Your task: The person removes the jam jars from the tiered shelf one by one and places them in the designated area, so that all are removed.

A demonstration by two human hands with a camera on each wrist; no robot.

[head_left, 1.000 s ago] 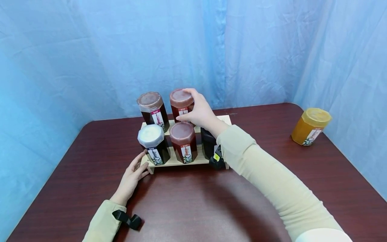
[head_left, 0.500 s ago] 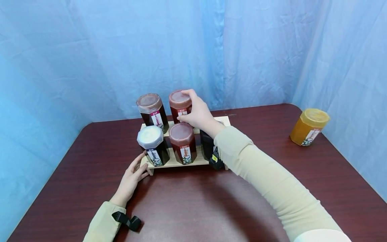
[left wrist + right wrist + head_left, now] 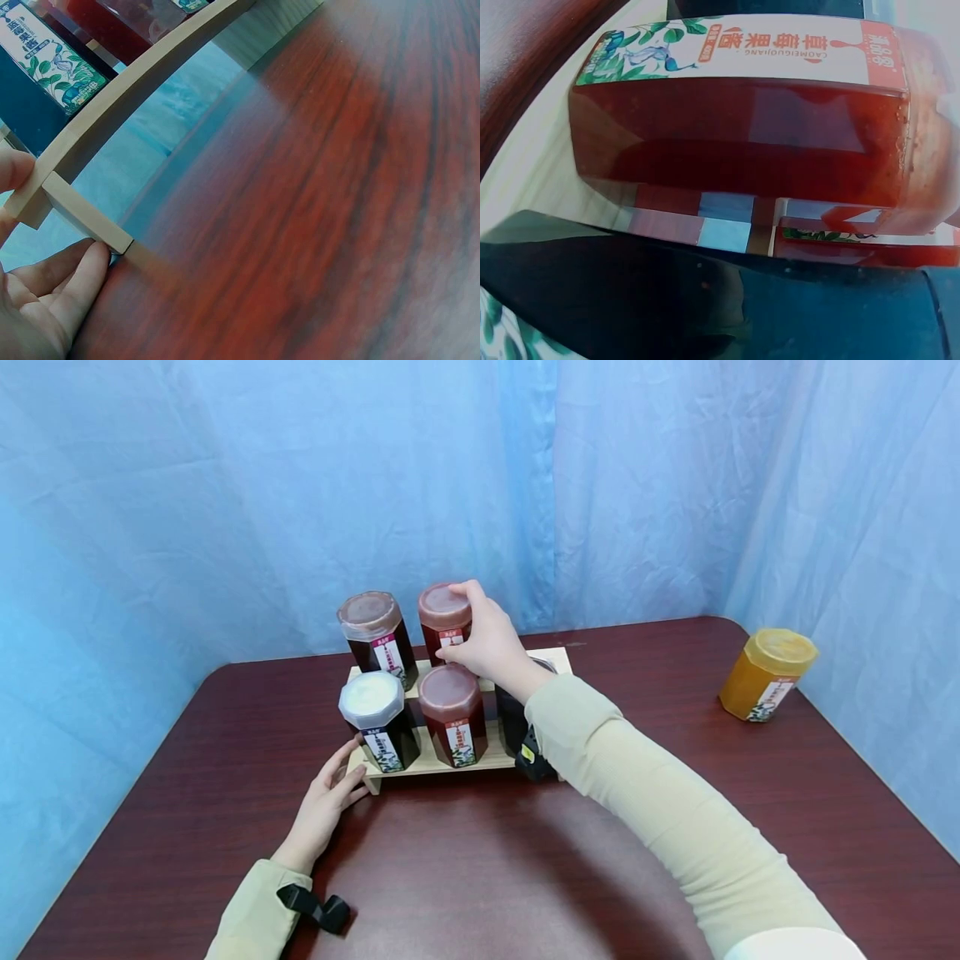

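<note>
In the head view, my right hand (image 3: 487, 635) grips a red jam jar (image 3: 442, 606) by the lid and side on the upper tier of a two-tier wooden rack (image 3: 430, 758). My left hand (image 3: 318, 810) holds the rack's left end; in the left wrist view its thumb and fingers (image 3: 79, 281) are around the board end and leg. A second red jam jar (image 3: 453, 714) stands on the lower tier, its strawberry label filling the right wrist view. Beside it are a white-lidded dark jar (image 3: 381, 722) and a black jar (image 3: 510, 718), partly behind the right forearm.
A dark jar with a brownish lid (image 3: 375, 631) is at the upper tier's left. Far to the right, a yellow jar (image 3: 767, 677) stands alone near the edge of the dark red table (image 3: 637, 668). Blue curtains (image 3: 300, 510) hang behind and at both sides.
The right hand and the red jar it grips have shifted very slightly left. The left hand stays at the rack's end.
</note>
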